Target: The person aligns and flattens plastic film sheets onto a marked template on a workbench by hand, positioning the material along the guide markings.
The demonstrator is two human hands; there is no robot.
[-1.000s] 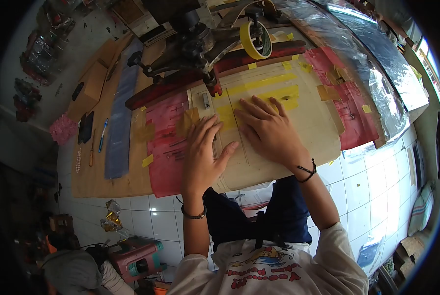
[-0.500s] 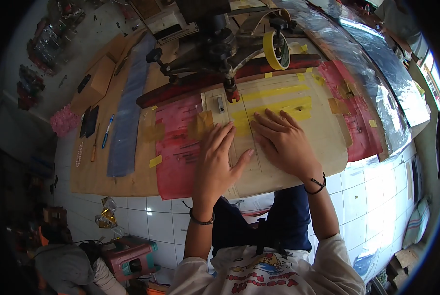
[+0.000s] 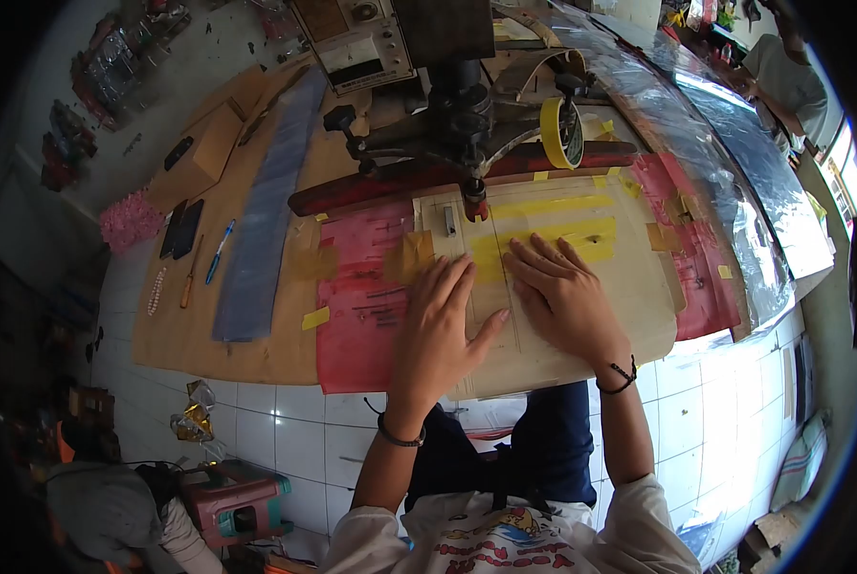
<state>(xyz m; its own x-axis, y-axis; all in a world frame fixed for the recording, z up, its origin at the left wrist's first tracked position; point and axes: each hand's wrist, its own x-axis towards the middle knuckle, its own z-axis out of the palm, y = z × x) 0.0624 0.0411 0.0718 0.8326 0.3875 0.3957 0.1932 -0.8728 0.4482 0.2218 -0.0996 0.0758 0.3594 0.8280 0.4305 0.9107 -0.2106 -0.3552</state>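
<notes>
My left hand (image 3: pixel 445 320) lies flat, thumb spread, on the left part of a beige sheet (image 3: pixel 591 335) with ruled lines and yellow tape strips (image 3: pixel 581 234). Flat on the same sheet, fingers stretched forward, my right hand (image 3: pixel 567 301) rests just below the tape. A small metal piece (image 3: pixel 450 221) lies beyond my left fingertips. Above the sheet's far part hangs the red tip (image 3: pixel 476 209) of a dark machine head (image 3: pixel 467 120). Red sheeting (image 3: pixel 366 306) shows on the left and right of the beige sheet.
A yellow tape roll (image 3: pixel 562 134) hangs on the machine arm. To the left lie a clear plastic strip (image 3: pixel 261 220), a blue pen (image 3: pixel 221 251), a screwdriver (image 3: pixel 192 273), phones and a cardboard box (image 3: pixel 199 153). A person (image 3: pixel 112 507) is at the lower left, another (image 3: pixel 787 81) at the upper right.
The camera view has tilted, so machine, sheet and hands appear slightly lower and further right. Both hands stay flat on the sheet, with little visible movement across it.
</notes>
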